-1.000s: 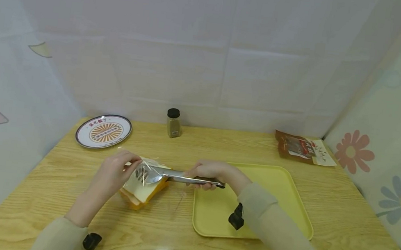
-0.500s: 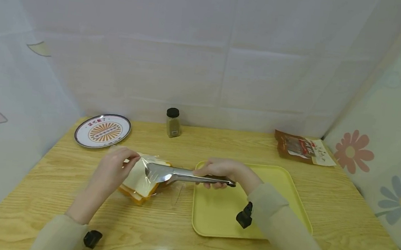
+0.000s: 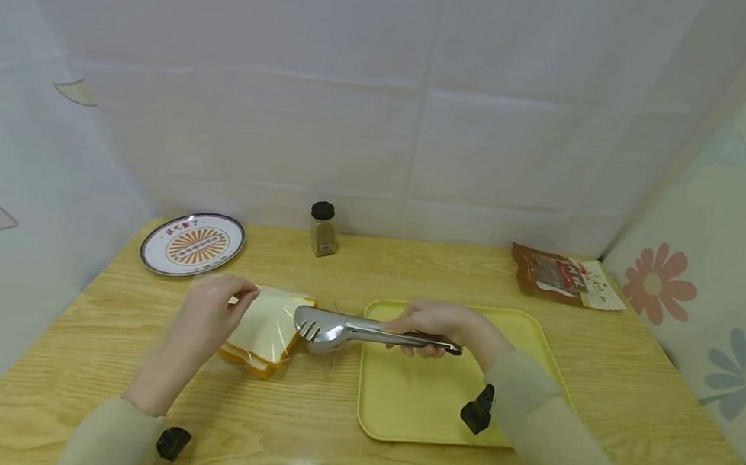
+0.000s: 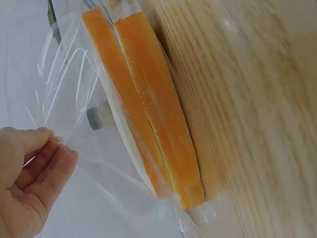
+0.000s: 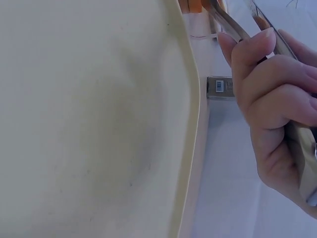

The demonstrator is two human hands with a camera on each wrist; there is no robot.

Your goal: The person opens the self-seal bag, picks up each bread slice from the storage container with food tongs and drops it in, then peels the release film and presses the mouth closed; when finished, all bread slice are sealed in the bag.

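At the left, I see the left hand [image 3: 208,313] almost where it was a second ago, thumb and fingertips pinched together on clear plastic film [image 4: 67,87]. Next to it, the sliced bread [image 3: 262,323] lies on the tabletop [image 3: 267,435], its slices slightly offset and more of its top showing than before. The tongs [image 3: 365,330] have shifted right: their heads covered the bread earlier, and now overlap only its right edge. The right hand [image 3: 435,322] has moved with them, over the yellow tray [image 3: 422,403], fingers curled round the handles. The film is too transparent for me to trace fully; my right wrist view crops the tong heads, so I cannot tell whether they touch anything.
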